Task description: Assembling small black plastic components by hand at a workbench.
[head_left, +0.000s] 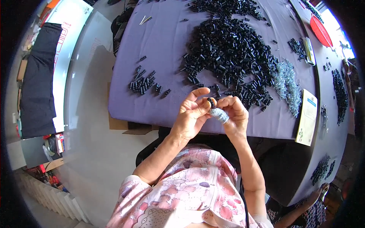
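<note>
Over the near edge of the purple-covered table, my left hand (pixel 192 114) pinches a small black cylindrical part (pixel 211 102) between thumb and index finger. My right hand (pixel 236 114) is closed at the other side of the same part, its fingers curled. A silvery-grey wrap (pixel 219 115) covers the right thumb. Beyond my hands spreads a big heap of short black tubes (pixel 232 53). A pile of small shiny metal pieces (pixel 287 85) borders it on the right. Left of the heap lies a small group of black cylindrical parts (pixel 142 83).
A pale yellow packet (pixel 306 118) lies at the table's right corner. On the adjoining table at right are a red basket (pixel 321 31), eyeglasses (pixel 324 116) and more black parts (pixel 339 97). Another person's hand (pixel 323 189) shows at lower right. Cardboard (pixel 138 129) sits under the near edge.
</note>
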### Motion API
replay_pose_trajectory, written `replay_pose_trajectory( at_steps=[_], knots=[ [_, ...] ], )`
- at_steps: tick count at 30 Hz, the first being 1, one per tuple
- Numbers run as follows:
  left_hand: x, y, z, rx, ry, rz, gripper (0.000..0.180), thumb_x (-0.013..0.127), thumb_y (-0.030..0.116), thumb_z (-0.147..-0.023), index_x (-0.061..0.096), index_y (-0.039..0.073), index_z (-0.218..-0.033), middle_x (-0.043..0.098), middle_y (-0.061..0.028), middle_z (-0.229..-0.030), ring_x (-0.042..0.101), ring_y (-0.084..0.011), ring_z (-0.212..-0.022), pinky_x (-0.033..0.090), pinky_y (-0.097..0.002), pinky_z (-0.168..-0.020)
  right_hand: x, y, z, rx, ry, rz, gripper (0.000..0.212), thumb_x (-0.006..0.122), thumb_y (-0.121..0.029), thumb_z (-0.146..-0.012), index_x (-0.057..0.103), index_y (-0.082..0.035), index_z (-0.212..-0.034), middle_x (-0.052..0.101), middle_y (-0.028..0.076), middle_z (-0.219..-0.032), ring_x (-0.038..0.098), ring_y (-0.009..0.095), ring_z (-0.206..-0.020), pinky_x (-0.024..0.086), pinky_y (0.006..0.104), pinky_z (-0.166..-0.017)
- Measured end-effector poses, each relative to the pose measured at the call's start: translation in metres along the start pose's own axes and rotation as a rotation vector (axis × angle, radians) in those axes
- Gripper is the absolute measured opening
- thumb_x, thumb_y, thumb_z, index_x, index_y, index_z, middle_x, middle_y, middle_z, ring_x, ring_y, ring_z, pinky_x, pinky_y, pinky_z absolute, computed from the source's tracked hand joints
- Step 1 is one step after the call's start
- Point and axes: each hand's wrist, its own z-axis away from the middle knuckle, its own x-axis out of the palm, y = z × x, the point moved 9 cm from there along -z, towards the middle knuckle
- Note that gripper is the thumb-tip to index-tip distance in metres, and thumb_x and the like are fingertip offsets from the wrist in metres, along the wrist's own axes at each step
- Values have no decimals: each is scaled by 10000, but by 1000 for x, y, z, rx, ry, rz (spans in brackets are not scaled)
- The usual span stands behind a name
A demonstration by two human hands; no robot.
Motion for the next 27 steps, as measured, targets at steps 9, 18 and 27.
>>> replay_pose_trajectory(
  at_steps=[9,18,27],
  knots=[
    [-1,-8,1,-92,-26,59,434,596,-40,-841,425,58,-1228,635,-101,-932,618,-147,-845,507,-281,-766,8,-18,-10,-49,-254,229,523,807,-163,-652,595,-43,-1115,524,15,-1085,490,105,-819,389,234,-758],
    [11,-11,6,-132,-130,30,486,659,14,-814,414,50,-1232,619,-93,-962,596,-163,-919,490,-273,-811,11,-14,-5,-20,-295,173,282,770,-127,-702,646,-52,-944,630,50,-987,540,122,-839,416,248,-721],
    [10,-18,2,-172,-123,56,489,672,30,-805,427,46,-1227,627,-90,-966,593,-200,-958,481,-295,-835,9,-15,-5,-64,-254,170,284,759,-186,-710,629,-25,-904,632,72,-966,568,156,-883,426,274,-761]
  ],
)
